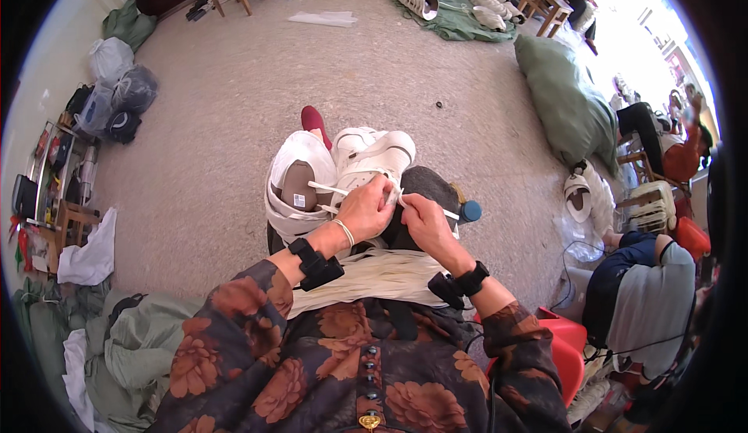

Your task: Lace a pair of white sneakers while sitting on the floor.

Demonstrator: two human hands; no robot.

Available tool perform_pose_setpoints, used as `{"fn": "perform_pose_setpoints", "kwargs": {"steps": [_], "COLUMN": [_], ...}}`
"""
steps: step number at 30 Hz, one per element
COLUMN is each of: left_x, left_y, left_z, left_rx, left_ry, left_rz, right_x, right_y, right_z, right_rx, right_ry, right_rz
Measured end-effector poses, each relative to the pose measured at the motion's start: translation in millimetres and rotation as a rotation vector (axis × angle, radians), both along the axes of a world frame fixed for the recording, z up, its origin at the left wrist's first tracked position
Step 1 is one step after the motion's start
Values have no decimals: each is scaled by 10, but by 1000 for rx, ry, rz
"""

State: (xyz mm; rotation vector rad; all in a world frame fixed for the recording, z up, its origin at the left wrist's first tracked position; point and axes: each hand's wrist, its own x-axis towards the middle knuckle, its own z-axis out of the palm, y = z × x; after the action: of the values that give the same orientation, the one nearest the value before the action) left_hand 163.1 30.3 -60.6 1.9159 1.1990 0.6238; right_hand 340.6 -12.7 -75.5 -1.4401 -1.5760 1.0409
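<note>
White sneakers (365, 153) rest at my lap, toes pointing away from me. My left hand (368, 209) is closed in a pinch at the near end of the sneaker, gripping a white shoelace. One stiff lace end (327, 188) sticks out to its left. Beside it, my right hand (425, 220) pinches the same white lace, its other end (451, 215) poking out to the right. The fingertips of both hands nearly meet. Left of them sits another white shoe (299, 149) with a brown insole (298, 185). A bundle of pale laces (366, 279) lies across my lap.
A blue-capped bottle (469, 211) stands right of my knee. Farther right are a big green sack (562, 94), a loose shoe (577, 198) and seated people. Filled bags (113, 61) line the left wall. Green cloth (148, 339) lies at lower left; a red stool (562, 347) is at my right.
</note>
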Motion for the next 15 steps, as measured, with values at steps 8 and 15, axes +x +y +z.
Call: {"fn": "perform_pose_setpoints", "kwargs": {"steps": [8,15], "left_x": [-66,-33], "left_y": [-22,-5], "left_z": [-20,-33], "left_rx": [13,-4], "left_ry": [-18,-12], "left_rz": [3,-3], "right_x": [31,-86], "right_y": [-141,8], "right_z": [253,90], "right_rx": [-197,-46], "right_ry": [114,33], "right_rz": [-62,-111]}}
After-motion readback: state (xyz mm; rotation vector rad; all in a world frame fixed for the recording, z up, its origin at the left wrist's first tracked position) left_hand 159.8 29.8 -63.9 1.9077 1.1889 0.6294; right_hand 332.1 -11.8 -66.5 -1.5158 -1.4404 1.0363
